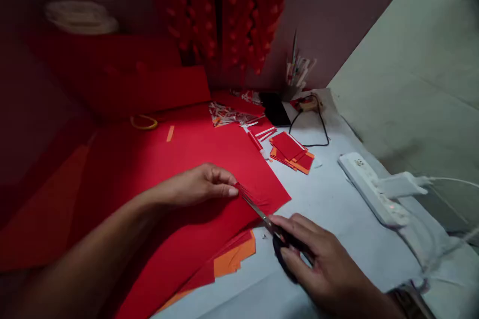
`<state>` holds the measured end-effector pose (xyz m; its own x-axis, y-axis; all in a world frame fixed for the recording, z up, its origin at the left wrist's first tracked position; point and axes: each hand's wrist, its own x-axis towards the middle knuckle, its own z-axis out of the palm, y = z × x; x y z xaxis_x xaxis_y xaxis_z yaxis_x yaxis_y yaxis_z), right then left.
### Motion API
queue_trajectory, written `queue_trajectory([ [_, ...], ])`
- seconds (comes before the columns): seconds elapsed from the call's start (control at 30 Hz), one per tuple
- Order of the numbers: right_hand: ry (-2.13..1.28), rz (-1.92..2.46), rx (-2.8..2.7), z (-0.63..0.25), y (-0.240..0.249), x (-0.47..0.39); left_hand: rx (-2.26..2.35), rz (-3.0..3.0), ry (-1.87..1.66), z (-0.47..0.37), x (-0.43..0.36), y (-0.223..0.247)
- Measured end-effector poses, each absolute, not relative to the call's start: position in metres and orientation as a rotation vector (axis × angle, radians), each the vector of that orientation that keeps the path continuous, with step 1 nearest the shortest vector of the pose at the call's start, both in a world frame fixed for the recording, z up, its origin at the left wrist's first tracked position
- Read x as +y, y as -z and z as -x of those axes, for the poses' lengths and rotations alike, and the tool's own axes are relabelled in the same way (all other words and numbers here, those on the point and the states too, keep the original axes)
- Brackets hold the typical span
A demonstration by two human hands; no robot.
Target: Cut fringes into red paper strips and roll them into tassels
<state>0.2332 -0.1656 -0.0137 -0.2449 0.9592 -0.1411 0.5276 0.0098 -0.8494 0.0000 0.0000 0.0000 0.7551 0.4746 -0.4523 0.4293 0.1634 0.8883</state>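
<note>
Here in the head view, the left hand (204, 187) has its fingers pinched together on a small red strip (238, 188) with a finely slit edge, held above the big red sheet (168, 169), while the right hand (324, 259) has its fingers closed around the handles of the black-handled scissors (270, 223), blade tips right up at those slits! Out beyond the right fingers sit the red and orange cards (290, 149) on the white-covered desk (329, 189), and off to their right lies the white power strip (368, 187), any lettering on it too small to read.
</note>
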Motion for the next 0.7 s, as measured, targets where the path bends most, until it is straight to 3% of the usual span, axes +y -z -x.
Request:
queue_trajectory([
  [0.7, -1.154, 1.556, -1.787, -0.2375, 0.0158, -0.1703, 0.789, -1.403, -0.059, 0.0005, -0.0037, 0.0008],
])
